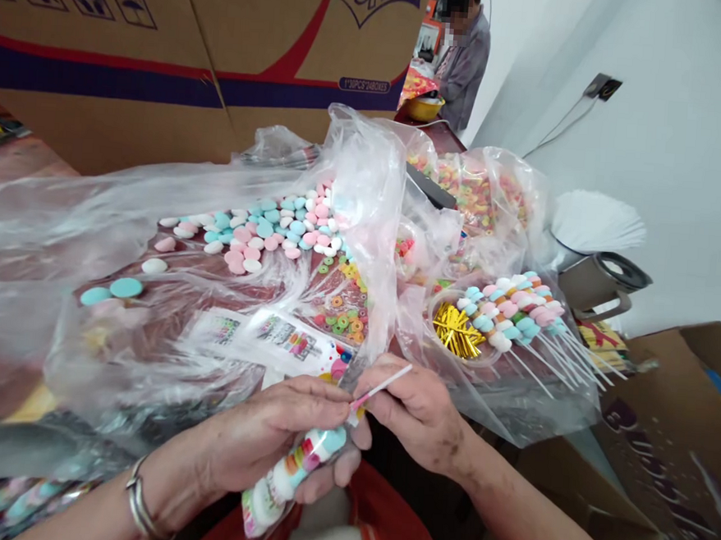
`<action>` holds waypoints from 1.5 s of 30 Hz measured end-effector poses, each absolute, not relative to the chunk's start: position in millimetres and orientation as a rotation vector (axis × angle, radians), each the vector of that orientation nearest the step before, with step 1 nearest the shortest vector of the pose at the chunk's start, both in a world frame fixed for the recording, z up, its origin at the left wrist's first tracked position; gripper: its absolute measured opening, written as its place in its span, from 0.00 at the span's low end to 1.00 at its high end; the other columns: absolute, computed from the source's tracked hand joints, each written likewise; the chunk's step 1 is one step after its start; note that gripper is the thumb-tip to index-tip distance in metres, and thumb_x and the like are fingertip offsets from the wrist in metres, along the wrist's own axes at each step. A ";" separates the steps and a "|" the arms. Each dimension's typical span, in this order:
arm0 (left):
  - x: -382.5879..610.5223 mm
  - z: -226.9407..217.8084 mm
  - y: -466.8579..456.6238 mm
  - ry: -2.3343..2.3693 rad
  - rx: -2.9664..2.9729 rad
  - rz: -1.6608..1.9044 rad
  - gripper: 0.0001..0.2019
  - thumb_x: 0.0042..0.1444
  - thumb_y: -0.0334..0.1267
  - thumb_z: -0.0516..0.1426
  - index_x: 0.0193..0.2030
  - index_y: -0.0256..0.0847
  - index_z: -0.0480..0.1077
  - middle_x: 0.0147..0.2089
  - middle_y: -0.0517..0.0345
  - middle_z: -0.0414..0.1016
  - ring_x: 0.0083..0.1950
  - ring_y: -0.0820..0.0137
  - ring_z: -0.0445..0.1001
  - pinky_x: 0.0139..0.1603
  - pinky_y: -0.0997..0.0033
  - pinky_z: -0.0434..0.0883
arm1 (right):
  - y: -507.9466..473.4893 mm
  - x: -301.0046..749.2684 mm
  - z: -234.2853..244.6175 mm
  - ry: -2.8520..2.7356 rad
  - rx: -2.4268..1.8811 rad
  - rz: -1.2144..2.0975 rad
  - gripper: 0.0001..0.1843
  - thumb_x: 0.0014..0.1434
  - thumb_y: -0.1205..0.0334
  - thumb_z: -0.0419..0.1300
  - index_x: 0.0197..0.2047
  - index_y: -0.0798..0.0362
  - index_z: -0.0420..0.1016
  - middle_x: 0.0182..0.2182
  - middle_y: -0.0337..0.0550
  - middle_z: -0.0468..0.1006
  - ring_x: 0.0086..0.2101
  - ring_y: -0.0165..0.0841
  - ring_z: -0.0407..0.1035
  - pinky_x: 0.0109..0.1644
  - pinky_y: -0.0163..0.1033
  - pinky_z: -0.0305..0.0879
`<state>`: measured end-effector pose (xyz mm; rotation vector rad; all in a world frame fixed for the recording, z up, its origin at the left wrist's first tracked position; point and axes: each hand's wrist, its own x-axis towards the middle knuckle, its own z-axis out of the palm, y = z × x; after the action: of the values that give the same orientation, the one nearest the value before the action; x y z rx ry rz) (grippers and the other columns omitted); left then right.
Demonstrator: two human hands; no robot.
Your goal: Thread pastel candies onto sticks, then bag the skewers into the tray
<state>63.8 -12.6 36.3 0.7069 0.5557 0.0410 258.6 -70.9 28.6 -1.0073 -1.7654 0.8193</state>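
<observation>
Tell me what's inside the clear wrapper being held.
White and blue candies show in a row inside the clear wrapper. What lies under the left hand or the printing cannot be seen.

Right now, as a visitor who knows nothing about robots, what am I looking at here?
There is no machine here: these are a person's bare hands, seen by a camera worn on that person's head, looking forward and down. The left hand holds a wrapped candy skewer. The right hand is at its white stick; exactly what those fingers pinch is hard to see. On the plastic-covered table lie pink, white and blue candies, small candy rings and printed wrappers. To the right are more candy skewers and shiny gold strips.
</observation>
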 end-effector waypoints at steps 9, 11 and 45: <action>64.9 40.9 -7.7 0.663 0.838 0.165 0.16 0.59 0.45 0.59 0.26 0.35 0.70 0.24 0.58 0.69 0.19 0.77 0.64 0.19 0.77 0.55 | -83.6 258.4 30.6 -1.752 -1.397 0.046 0.12 0.67 0.68 0.53 0.51 0.55 0.73 0.42 0.49 0.79 0.44 0.36 0.70 0.52 0.43 0.66; 66.5 40.4 -8.6 0.669 0.820 0.156 0.15 0.57 0.45 0.61 0.26 0.36 0.69 0.23 0.59 0.69 0.18 0.77 0.63 0.19 0.78 0.56 | -87.6 261.0 34.3 -2.039 -1.283 -0.197 0.17 0.68 0.68 0.51 0.58 0.56 0.71 0.51 0.53 0.77 0.53 0.41 0.65 0.62 0.50 0.57; 74.7 46.5 -17.8 0.971 1.062 0.356 0.19 0.50 0.56 0.64 0.28 0.41 0.70 0.19 0.61 0.70 0.14 0.83 0.49 0.13 0.83 0.48 | -29.0 375.1 29.7 -2.376 -2.361 -0.083 0.11 0.61 0.72 0.55 0.36 0.59 0.79 0.37 0.58 0.80 0.40 0.45 0.71 0.44 0.45 0.60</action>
<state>74.7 -17.8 46.5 1.0618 0.9711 0.3558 375.1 -29.0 29.7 -2.3609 -2.3760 -0.0832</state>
